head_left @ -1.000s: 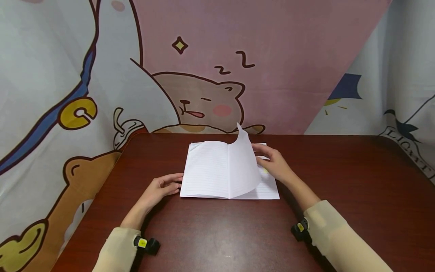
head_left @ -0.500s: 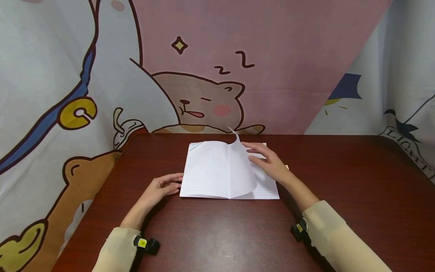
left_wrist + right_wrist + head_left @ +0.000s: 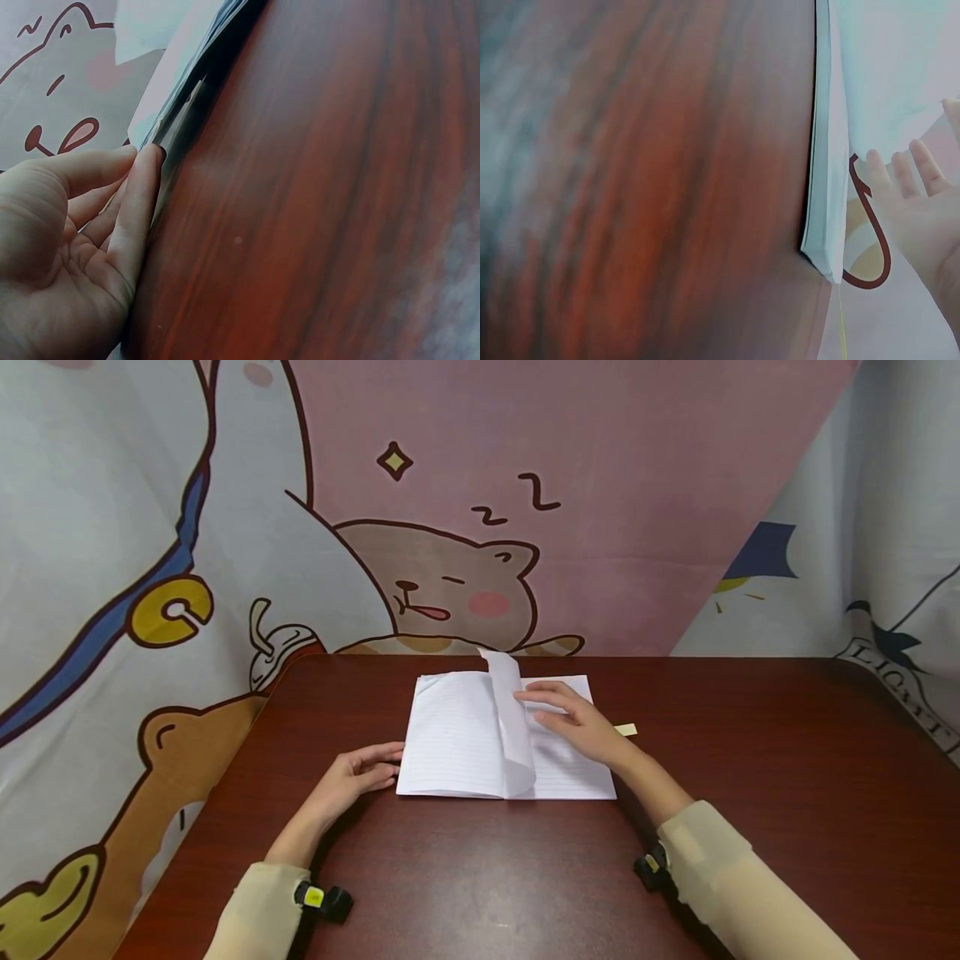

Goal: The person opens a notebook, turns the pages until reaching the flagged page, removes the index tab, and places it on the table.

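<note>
An open lined notebook (image 3: pixel 453 735) lies on the table, and one loose page (image 3: pixel 512 714) stands up near the spine, its upper end curling over to the left. My right hand (image 3: pixel 573 722) is over the right half, fingers extended and fingertips against that page. At the notebook's left edge rests my left hand (image 3: pixel 356 779), with fairly straight fingers touching the edge. The left wrist view has the thumb and fingertips (image 3: pixel 142 169) close together at the notebook's side. From the right wrist, the spread right hand (image 3: pixel 922 202) appears beside the pale raised page (image 3: pixel 892 75).
A pale yellow strip (image 3: pixel 626 729) sticks out past the notebook's right edge. The dark red-brown wooden table (image 3: pixel 465 877) stretches around it. Behind hangs a cartoon-printed cloth (image 3: pixel 615 527). Each wrist wears a small black camera.
My right hand has moved left, pushing the raised page over toward the spine. The yellow strip at the right has come into view. The left hand stays where it was.
</note>
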Motion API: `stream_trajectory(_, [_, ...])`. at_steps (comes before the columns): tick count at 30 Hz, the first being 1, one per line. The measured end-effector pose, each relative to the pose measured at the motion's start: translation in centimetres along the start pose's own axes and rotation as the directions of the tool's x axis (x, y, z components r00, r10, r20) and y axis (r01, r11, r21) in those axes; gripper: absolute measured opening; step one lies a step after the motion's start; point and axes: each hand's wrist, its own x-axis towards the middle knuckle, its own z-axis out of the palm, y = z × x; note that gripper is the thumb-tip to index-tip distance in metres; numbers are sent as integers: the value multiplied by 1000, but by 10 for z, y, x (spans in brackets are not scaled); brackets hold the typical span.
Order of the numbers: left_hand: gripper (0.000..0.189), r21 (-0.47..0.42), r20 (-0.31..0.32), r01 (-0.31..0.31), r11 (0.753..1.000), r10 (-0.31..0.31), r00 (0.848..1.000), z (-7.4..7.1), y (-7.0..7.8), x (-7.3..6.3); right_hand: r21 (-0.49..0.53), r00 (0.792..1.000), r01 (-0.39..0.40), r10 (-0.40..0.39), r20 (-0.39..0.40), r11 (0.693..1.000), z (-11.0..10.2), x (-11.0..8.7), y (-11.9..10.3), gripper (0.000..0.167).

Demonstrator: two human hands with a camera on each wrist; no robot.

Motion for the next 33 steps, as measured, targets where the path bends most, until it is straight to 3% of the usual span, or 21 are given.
stream_trajectory(8, [44,5,-2,-5,1000,5,1000,0,1,2,-15,997,-26,27,72,1000,10,5,-4,37])
stream_trajectory(20, [44,-11,6,-25,1000,25,1000,1,1,3,-64,982,4,9,188,998,31,15,-13,36])
stream_trajectory(27, [44,1,-4,-27,1000,27,1000,2,-1,2,-112,970,-28,54,238,993,39,17,-13,37])
stream_trajectory(33, [47,-68,-22,-10,998,8,1000,1,-2,0,-126,959,-68,99,266,990,43,18,-15,40])
